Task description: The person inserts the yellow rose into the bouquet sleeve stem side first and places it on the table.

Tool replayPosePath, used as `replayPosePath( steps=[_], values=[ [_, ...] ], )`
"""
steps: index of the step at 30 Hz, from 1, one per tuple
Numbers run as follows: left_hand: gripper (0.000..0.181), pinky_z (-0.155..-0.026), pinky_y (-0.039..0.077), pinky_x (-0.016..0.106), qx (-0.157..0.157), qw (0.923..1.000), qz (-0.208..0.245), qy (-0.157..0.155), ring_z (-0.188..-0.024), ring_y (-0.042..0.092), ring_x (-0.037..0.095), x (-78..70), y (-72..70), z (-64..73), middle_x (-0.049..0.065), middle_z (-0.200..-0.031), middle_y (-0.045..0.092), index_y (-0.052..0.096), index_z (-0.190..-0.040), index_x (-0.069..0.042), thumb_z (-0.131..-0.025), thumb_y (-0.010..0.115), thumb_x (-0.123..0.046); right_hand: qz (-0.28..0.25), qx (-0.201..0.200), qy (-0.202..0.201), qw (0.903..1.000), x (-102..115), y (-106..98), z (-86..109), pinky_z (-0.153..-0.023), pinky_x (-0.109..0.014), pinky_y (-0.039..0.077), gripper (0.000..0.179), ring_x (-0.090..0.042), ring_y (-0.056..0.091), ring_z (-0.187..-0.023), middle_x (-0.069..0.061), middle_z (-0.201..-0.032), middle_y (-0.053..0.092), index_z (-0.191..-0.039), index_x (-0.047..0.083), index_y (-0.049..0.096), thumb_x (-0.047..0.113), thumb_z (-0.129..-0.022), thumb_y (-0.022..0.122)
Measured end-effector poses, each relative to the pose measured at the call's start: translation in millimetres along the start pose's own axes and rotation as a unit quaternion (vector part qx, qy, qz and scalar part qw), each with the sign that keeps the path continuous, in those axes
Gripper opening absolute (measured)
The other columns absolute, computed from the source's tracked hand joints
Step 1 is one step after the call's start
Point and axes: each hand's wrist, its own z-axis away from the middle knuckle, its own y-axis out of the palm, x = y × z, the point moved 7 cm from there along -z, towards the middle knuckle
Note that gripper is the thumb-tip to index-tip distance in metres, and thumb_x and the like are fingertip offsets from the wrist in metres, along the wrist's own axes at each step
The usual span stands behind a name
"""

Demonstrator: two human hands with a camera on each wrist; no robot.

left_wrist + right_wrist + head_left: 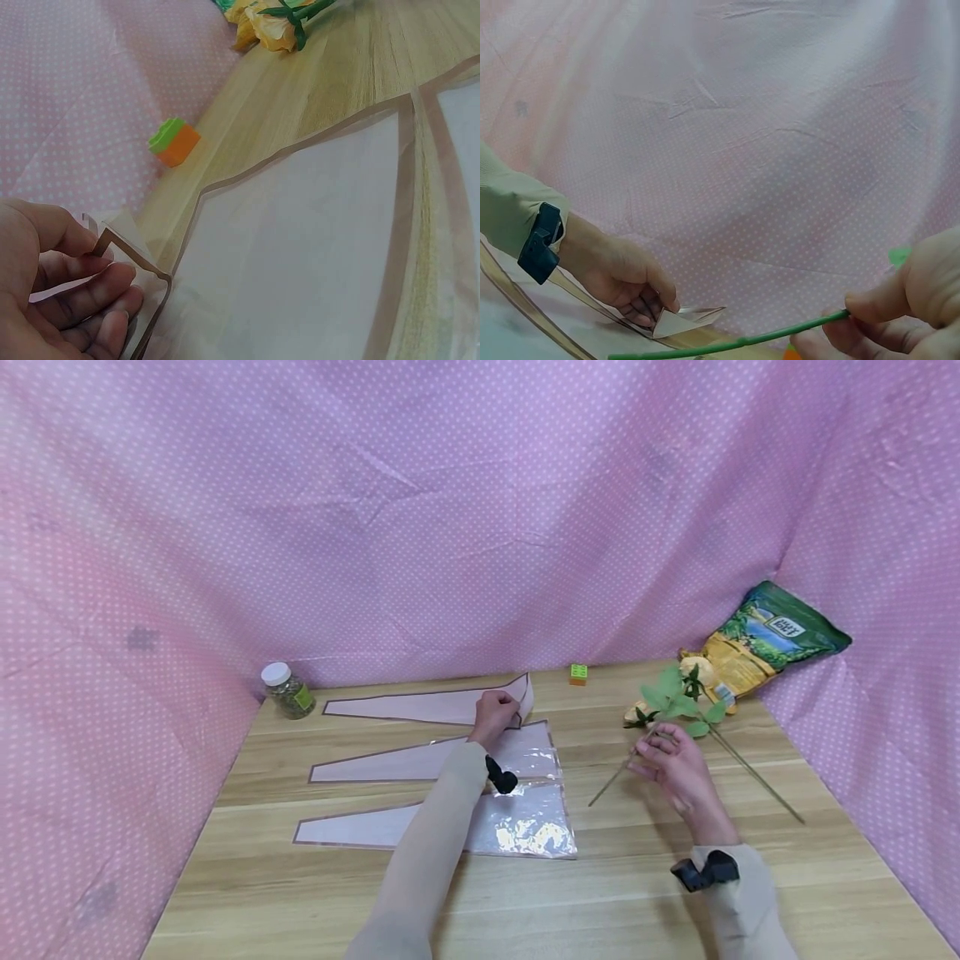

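**Left hand pinching a tapered sleeve, right hand holding a green stem**

The sleeve, clear with a brown border, is lying farthest back of three on the wooden table. Its long axis is running left to right, the narrow end pointing left and the wide end pointing right. The left hand is gripping the wide end's border between thumb and fingers, and that end is curling up off the table. The middle sleeve and the nearest sleeve are lying flat in front of it, tapering leftward too.

Right of the sleeves, the right hand is pinching the stem between thumb and fingertips. The stem's long axis is slanting, its bare tip pointing toward the person and left, its other end running up toward green leaves. A second stem is slanting the opposite way, its bare tip pointing toward the person and right. Two pale yellow blooms are resting by the leaves; which belongs to which stem is hard to tell. A green-and-yellow bag is lying just beyond.
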Motion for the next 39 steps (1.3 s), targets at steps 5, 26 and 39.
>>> replayPosePath(
  steps=[5,26,39],
  values=[
    [0.014,-0.058,0.04,0.019,-0.007,0.9999,-0.005,0.006,-0.069,0.052,0.011,-0.4,-0.6,-0.3,-0.002,-0.07,0.062,0.074,-0.083,-0.001,-0.084,0.062,-0.008,-0.024,-0.018,0.005,0.9996,-3.0,-3.7,-4.4,-0.077,-0.031,0.061,0.027,-0.011,0.071,-0.083,0.003,-0.086,0.065,-0.108,0.01,0.042,-0.011,-0.095,0.053],
    [0.015,-0.059,0.041,0.02,-0.002,1.0,0.001,0.008,-0.069,0.053,0.011,2.0,0.2,-0.9,-0.001,-0.071,0.063,0.074,-0.084,-0.001,-0.086,0.061,-0.009,-0.169,-0.134,-0.02,0.9763,-19.6,-19.4,-32.9,-0.073,-0.033,0.062,0.029,-0.017,0.074,-0.078,-0.006,-0.082,0.067,-0.104,0.005,0.038,-0.018,-0.092,0.049],
    [0.016,-0.06,0.043,0.02,0.007,1.0,0.004,-0.006,-0.07,0.054,0.011,-0.5,1.8,3.4,0.003,-0.076,0.066,0.074,-0.088,0.0,-0.089,0.061,-0.01,-0.149,-0.195,-0.047,0.9682,-14.2,-14.2,-59.3,-0.072,-0.032,0.062,0.03,-0.016,0.071,-0.075,-0.005,-0.081,0.059,-0.109,0.005,0.041,-0.017,-0.092,0.052]
  ],
)
